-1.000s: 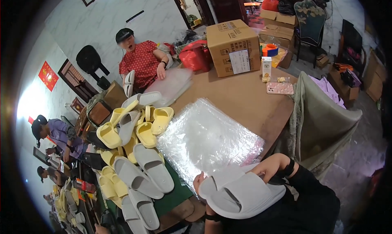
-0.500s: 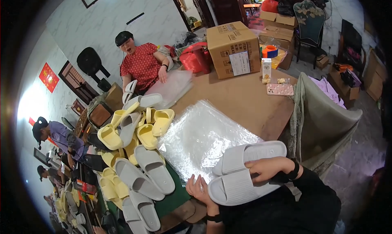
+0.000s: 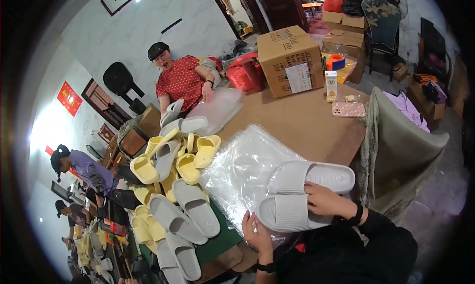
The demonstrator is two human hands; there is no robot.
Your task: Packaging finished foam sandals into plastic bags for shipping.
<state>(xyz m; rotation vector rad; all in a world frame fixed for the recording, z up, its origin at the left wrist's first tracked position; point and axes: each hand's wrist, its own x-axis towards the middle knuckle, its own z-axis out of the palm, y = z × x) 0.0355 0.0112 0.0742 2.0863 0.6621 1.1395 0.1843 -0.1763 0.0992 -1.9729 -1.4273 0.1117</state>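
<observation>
My right hand (image 3: 329,201) grips a pair of light grey slide slippers, with its fingers in the foot opening of the nearer slipper (image 3: 289,212). The farther slipper (image 3: 316,176) lies alongside, and both toes point left. Beneath and beyond them is a stack of clear plastic bags (image 3: 242,155), shiny and flat on the table. At the stack's near corner, just left of the nearer slipper's toe, my left hand (image 3: 257,233) has its fingers closed on the edge of a plastic bag. How much film it holds is hard to see.
Grey slippers (image 3: 195,207) and yellow slippers (image 3: 144,169) are heaped at left. Across the brown table (image 3: 297,125) a person in red (image 3: 183,81) handles plastic bags and a grey slipper. A cardboard box (image 3: 289,61), small carton (image 3: 331,83) and phone (image 3: 348,109) stand at back right.
The grey slippers have shifted slightly up and away over the bags, held by my right hand. My left fingers have drawn together at the bag edge. The view has turned a little.
</observation>
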